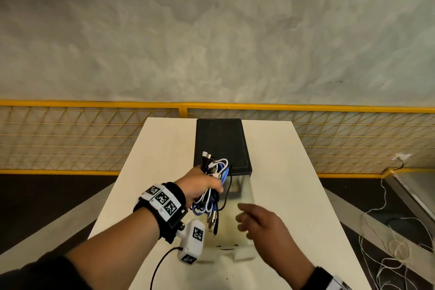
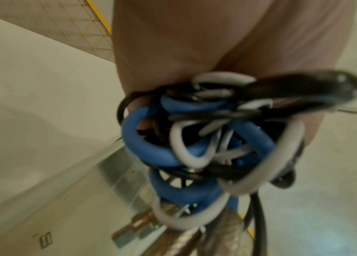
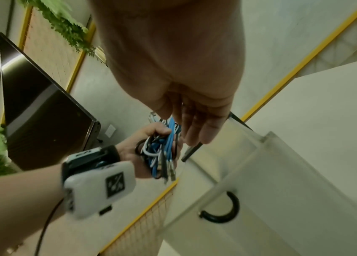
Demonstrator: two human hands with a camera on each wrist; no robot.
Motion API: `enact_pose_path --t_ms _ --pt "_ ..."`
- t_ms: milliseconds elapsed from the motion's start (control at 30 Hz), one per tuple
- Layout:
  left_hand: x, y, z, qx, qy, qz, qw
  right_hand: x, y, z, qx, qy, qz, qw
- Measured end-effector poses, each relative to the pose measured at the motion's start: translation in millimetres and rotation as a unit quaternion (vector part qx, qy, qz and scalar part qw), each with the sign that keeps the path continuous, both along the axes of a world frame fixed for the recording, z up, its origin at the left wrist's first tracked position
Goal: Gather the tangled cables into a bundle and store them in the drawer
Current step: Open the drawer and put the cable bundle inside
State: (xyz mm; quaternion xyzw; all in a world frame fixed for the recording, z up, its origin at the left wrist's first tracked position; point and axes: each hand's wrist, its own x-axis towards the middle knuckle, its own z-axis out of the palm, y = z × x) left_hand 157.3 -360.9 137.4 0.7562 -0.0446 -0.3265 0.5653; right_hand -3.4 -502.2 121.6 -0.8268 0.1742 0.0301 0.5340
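I count one tangled bundle of blue, white and black cables [image 1: 213,186], one clear plastic drawer [image 1: 244,198] and one black-topped drawer unit [image 1: 221,143]. One pale counter [image 1: 294,172] carries them. Two hands, left hand [image 1: 200,183] and right hand [image 1: 261,226].

The head camera looks forward and down over the white table [image 1: 277,155]. The left wrist camera sits close under the cable bundle [image 2: 212,142], blurred. The right wrist camera looks past the right hand [image 3: 197,121]; all share the translucent drawer [image 3: 282,164].
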Motion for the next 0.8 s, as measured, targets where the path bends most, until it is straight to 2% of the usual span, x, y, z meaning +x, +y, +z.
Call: enact_pose_path --t_ms 167,300,433,633,800 --pt "-20.2 -0.4 -6.5 -0.023 -0.044 -0.034 0.998 18.2 10.0 2.9 0.134 0.0 -0.037 0.99" --pt "-26.0 0.8 -6.3 -0.014 -0.099 -0.07 0.993 19.1 17.3 2.3 0.241 0.003 -0.079 0.967" --pt "-28.1 1.2 0.5 0.046 -0.151 -0.14 0.977 14.8 14.6 -2.1 0.317 0.018 -0.058 0.946" --pt "-24.6 -12.0 7.1 0.121 -0.188 -0.214 0.951 8.5 1.1 3.9 0.32 0.027 -0.022 0.947" --pt "-20.8 -26.1 6.1 0.227 -0.222 -0.287 0.904 -0.4 -14.1 4.4 0.277 0.097 0.007 0.956"
